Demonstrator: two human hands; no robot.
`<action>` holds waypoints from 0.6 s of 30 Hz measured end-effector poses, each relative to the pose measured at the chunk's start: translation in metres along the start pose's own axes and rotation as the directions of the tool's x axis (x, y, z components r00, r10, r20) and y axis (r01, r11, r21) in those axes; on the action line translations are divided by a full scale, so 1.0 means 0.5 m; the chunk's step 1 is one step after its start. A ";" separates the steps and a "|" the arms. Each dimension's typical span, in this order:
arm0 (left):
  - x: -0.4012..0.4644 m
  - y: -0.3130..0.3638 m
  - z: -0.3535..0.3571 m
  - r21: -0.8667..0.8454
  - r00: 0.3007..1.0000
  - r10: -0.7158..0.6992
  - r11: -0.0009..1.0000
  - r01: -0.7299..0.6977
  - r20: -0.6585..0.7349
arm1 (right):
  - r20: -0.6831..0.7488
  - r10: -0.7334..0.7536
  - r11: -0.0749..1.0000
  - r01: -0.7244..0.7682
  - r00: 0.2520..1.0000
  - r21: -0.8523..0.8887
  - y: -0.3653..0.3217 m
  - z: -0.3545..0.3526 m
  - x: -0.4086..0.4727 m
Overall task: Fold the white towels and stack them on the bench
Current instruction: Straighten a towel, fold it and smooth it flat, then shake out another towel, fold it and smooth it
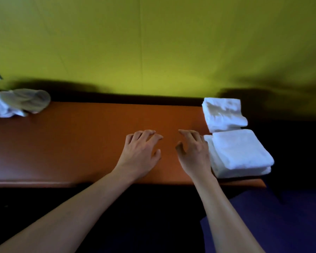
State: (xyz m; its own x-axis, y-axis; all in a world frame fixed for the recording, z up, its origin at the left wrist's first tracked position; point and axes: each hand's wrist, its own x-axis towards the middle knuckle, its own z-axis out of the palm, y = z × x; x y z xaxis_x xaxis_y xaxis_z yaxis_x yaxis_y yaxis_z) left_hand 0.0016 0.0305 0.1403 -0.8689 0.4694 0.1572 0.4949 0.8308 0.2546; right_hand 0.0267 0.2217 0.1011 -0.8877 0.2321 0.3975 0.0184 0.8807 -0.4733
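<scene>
Bench: the orange-brown bench (80,143) runs across the middle of the frame from the left edge to right of centre, its front lip showing along the lower edge
Wall: a yellow-green wall (153,42) fills the whole upper half, with dark shadows thrown on it just above the bench at left and right
Left hand: the left hand (140,152) sits just left of centre, palm down over bare bench, fingers spread and curled like claws, gripping nothing; whether the tips touch the surface is too close to call
Right hand: the right hand (193,152) is just right of centre, same pose, fingers apart and bent, empty, its outer edge right up against the near stack
Near stack: the near folded towels (241,154) lie at centre right on the bench's right end, a neat white pile, at least two layers showing at the front edge
Far stack: the far folded towels (224,114) sit directly behind the near pile, towards the wall, the two piles touching or almost so, the top surface a bit rumpled
Unfolded pile: the crumpled towels (16,105) are heaped at the left edge of the frame on the bench, well apart from both hands
Forearms: both bare forearms come up from the bottom of the frame, the left from the lower left corner, the right from lower centre right
</scene>
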 end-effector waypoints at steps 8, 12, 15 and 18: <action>-0.104 -0.176 -0.094 0.000 0.983 -0.149 0.989 0.150 -0.104 | 0.137 -0.129 0.991 0.122 0.982 0.059 -0.215 0.092 0.020; -0.146 -0.274 -0.134 -0.008 0.960 -0.240 0.970 0.241 -0.145 | 0.214 -0.192 0.979 0.173 0.958 0.105 -0.319 0.148 0.035; -0.174 -0.350 -0.156 -0.016 0.938 -0.298 0.954 0.300 -0.180 | 0.264 -0.235 0.969 0.205 0.935 0.139 -0.398 0.195 0.046; -0.196 -0.433 -0.172 -0.023 0.912 -0.360 0.932 0.362 -0.198 | 0.301 -0.270 0.959 0.227 0.915 0.169 -0.474 0.253 0.062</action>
State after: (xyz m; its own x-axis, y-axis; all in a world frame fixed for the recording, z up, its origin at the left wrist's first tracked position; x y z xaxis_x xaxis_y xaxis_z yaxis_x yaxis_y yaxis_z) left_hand -0.0193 -0.2210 0.1517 -0.9680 0.0699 0.2412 0.1465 0.9372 0.3164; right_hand -0.0632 -0.0320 0.1263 -0.9554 -0.1493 0.2548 -0.2617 0.8275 -0.4967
